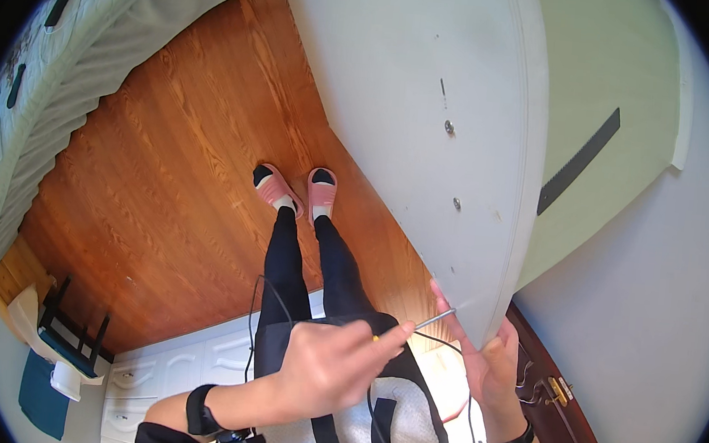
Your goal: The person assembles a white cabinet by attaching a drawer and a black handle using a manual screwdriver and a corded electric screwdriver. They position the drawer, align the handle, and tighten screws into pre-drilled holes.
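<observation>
My left hand (333, 367) was clamped on a thin yellow-handled metal screwdriver (423, 322), its tip at the lower edge of the large white flat wooden panel (416, 100). My right hand (485, 364) lay open, fingers flat against that panel's lower edge, steadying it. Step, as I judged it: driving or loosening a fastener near the edge. Next move would call for keeping the tip seated and the panel from shifting. Two small metal screw heads (449, 128) showed further up the panel face. No packages or labels were legible; a dark flat toothed strip (579, 161) sat on the pale green wall, upper right.
</observation>
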A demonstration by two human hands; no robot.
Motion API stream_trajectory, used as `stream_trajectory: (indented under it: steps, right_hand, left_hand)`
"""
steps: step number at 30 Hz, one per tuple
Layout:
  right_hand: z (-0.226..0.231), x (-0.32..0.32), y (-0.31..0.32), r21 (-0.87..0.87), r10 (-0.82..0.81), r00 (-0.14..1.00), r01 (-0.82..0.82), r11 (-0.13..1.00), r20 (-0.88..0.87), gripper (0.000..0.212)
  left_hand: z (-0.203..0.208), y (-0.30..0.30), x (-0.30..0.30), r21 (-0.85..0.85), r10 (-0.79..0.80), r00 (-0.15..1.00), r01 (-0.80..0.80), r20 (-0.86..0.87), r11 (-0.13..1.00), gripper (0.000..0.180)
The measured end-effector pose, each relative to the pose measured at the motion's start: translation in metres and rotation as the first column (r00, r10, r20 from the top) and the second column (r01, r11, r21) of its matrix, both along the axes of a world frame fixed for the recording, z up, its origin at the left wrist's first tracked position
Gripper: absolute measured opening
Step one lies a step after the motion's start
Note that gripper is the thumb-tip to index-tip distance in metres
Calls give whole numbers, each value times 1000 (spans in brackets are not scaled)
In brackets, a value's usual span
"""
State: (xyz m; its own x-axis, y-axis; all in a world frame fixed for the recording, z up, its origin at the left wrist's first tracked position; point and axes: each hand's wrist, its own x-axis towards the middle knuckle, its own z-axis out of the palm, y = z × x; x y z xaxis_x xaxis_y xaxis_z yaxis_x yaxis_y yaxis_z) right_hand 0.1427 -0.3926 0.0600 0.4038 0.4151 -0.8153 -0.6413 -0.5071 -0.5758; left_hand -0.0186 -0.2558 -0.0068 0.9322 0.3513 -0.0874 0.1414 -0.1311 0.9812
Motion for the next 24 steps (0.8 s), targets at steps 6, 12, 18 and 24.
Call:
stream_trajectory:
  steps: [6, 12, 18, 24]
  right_hand:
    - [1, -1, 3, -41, -53, 999, 52, 998, -11, 91]
    - [0, 0, -1, -7, -29, 1000, 29, 1000, 0, 86]
    - [0, 0, -2, 34, 10, 1000, -10, 999, 7, 75]
    - [-1, 0, -3, -3, -5, 1000, 5, 1000, -2, 72]
  left_hand:
    - [3, -13, -3, -452, 103, 987, -150, -127, 879, 28]
    - [10, -1, 2, -879, -133, 888, -395, -440, 267, 26]
    - [-4, -7, -3, -424, 69, 992, -109, -109, 899, 29]
    - [-3, -14, -4, -539, 63, 986, -137, -154, 831, 30]
